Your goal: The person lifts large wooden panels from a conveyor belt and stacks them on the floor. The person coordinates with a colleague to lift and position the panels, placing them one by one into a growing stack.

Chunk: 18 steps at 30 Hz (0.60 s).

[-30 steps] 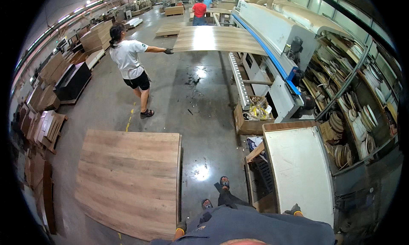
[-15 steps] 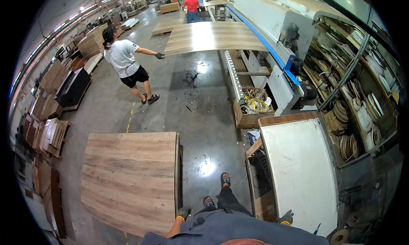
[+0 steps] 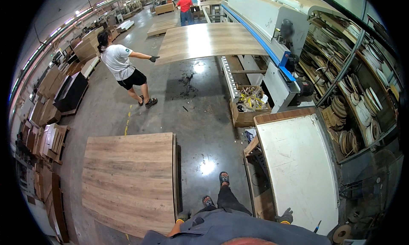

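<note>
My left hand (image 3: 184, 216), in a dark glove with a yellow cuff, is at the right edge of a stack of wood-grain boards (image 3: 130, 179). Its fingers are too hidden to read. On the left edge of a white-topped table (image 3: 298, 160) rests my right hand (image 3: 286, 215), gloved likewise, fingers spread and holding nothing. A pen-like tool with a blue tip (image 3: 317, 226) is on the tabletop to the right of that hand. Farther off, a large wood-grain panel (image 3: 187, 42) lies across the side of a long white machine (image 3: 260, 17).
A co-worker in a white shirt (image 3: 116, 60) reaches a gloved hand to the panel's left corner. Below the machine sits a carton of scraps (image 3: 251, 117). Shelves of edging coils (image 3: 345, 100) line the right. Another person in red (image 3: 185, 6) stands far back.
The large panel's near left corner has shifted slightly toward me and left, the co-worker's hand staying by it. My view has turned a little. Both my hands stay where they were.
</note>
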Motion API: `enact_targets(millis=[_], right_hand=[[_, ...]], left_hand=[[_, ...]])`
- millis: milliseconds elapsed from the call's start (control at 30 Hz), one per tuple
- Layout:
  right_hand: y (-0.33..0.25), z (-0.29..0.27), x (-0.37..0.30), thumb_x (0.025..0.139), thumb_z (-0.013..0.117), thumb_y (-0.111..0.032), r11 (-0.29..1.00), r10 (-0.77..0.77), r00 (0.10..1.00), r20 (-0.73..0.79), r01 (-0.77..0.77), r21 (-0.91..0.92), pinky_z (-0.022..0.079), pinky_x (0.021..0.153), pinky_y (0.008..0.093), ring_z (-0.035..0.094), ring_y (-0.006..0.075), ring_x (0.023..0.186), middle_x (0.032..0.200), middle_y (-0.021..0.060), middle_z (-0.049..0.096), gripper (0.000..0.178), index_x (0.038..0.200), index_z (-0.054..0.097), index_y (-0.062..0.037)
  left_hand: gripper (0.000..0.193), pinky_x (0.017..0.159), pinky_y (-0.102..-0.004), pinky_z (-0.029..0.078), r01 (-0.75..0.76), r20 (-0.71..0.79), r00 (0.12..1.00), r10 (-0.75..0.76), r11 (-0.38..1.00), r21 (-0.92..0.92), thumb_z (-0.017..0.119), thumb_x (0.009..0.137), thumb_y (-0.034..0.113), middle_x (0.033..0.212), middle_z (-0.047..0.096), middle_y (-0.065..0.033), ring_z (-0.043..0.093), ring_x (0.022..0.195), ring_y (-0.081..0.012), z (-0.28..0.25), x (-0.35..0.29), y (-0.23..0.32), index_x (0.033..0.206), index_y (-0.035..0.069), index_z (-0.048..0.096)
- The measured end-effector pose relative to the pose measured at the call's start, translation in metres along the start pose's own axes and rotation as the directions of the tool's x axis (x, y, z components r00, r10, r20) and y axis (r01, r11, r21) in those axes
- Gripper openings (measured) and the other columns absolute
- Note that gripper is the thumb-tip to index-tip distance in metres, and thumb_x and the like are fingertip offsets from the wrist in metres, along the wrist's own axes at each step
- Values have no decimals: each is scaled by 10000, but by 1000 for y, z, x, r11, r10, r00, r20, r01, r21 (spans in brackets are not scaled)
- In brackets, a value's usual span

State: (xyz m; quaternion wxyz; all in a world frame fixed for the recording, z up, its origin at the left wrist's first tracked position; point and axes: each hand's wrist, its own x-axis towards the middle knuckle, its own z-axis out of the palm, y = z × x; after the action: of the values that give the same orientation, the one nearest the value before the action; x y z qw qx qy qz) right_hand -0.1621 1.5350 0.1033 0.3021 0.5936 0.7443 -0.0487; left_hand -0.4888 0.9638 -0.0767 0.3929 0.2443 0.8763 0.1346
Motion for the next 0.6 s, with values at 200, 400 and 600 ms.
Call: enact_targets(millis=[200, 400, 600], right_hand=[[-1, 3, 1, 528, 829, -581, 1000, -3, 1000, 3, 3, -7, 511, 904, 404, 565, 361, 1161, 1483, 265, 289, 1295, 1494, 149, -52], [-4, -9, -6, 526, 828, -582, 1000, -13, 1000, 17, 13, -11, 510, 905, 404, 564, 360, 1163, 1477, 266, 300, 1290, 1493, 157, -52], [-1, -12, -5, 524, 826, -583, 1000, -12, 1000, 17, 12, -6, 509, 906, 404, 563, 358, 1165, 1472, 266, 311, 1286, 1491, 166, -51]], left_hand=[[362, 831, -483, 481, 185, -23, 979, -201, 935, -302, 597, 818, 304, 1119, 630, -184, 591, 1025, -401, 14, -7, -6, 1135, 131, 588], [343, 838, -474, 480, 83, -1, 997, -84, 996, 39, 596, 822, 301, 1115, 635, -177, 591, 1036, -388, 15, 0, -1, 1123, 137, 603], [309, 844, -455, 489, 63, 89, 994, -70, 995, 71, 553, 856, 330, 1097, 653, -156, 614, 1020, -353, -10, 4, 13, 1074, 135, 650]])
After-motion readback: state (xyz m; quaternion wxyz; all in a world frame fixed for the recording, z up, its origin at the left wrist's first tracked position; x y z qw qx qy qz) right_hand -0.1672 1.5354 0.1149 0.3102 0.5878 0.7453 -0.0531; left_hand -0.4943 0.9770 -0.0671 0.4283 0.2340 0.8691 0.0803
